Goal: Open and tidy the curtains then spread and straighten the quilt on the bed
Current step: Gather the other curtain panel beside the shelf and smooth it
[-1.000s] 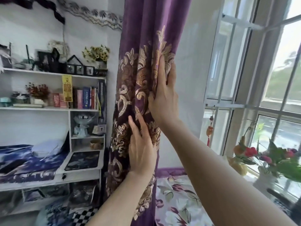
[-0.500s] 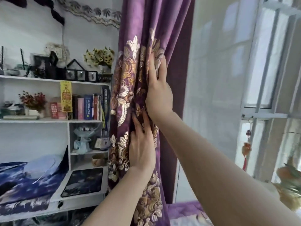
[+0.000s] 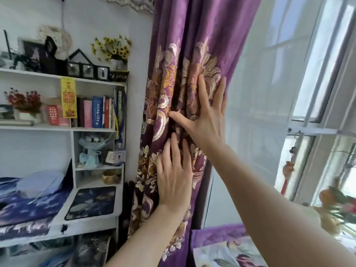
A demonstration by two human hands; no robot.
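Note:
A purple curtain with gold embroidered flowers hangs bunched into folds at the left side of the window. My right hand lies flat on the folds with fingers spread and thumb pointing left. Just below it, my left hand presses flat against the embroidered part, fingers pointing up. Neither hand grips the cloth. A white sheer curtain hangs to the right of the purple one. A corner of the floral quilt with a purple border shows at the bottom.
A white shelf unit with books, picture frames and flowers stands left of the curtain. A blue patterned cloth lies on its lower surface. The barred window is at right, with a flower pot on the sill.
My right hand has spread its fingers and shifted toward the curtain's right edge. The curtain folds are pressed more tightly together. My view has turned slightly left and up.

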